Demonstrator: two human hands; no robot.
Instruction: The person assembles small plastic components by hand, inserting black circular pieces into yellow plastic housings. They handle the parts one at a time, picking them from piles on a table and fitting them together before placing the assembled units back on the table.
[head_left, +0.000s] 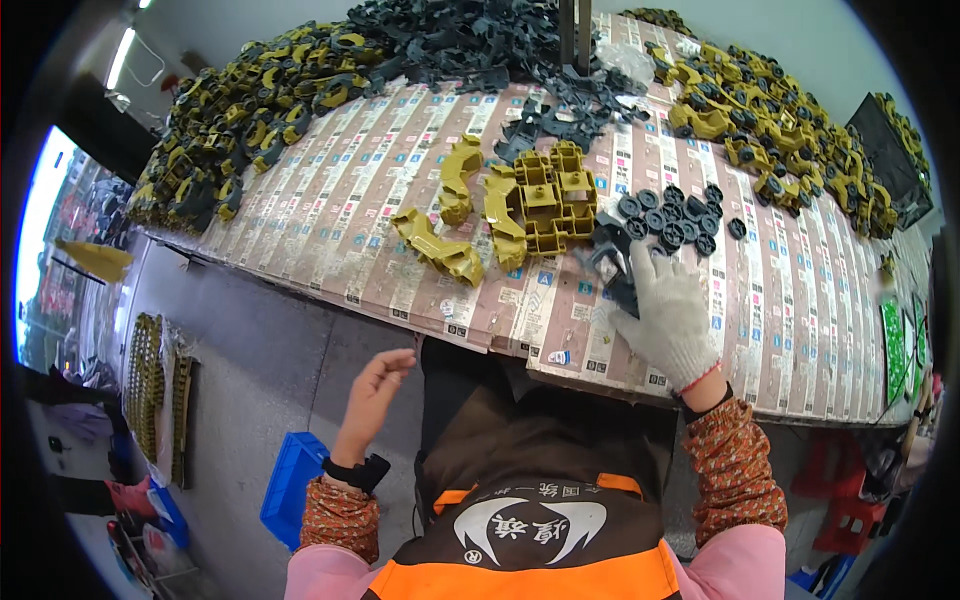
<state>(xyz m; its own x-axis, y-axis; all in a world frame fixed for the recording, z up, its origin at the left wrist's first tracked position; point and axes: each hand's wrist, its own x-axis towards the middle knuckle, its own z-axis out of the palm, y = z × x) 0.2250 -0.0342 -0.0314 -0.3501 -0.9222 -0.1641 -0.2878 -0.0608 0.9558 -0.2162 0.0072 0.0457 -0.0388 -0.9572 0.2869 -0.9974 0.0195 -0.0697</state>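
Observation:
My right hand, in a white knit glove, is over the table with its fingers apart. Its thumb and forefinger are beside a dark grey plastic part; I cannot tell whether they touch it. Bare and off the table's front edge, my left hand has loosely bent fingers with nothing visible in them. Several small black wheels lie just beyond the right hand. Left of them are a cluster of yellow plastic toy-vehicle bodies and loose curved yellow pieces.
A patterned covering spans the table. Yellow-and-black toy vehicles pile up at the left and right. Dark grey parts heap at the back, near an upright post. A blue crate stands on the floor at left.

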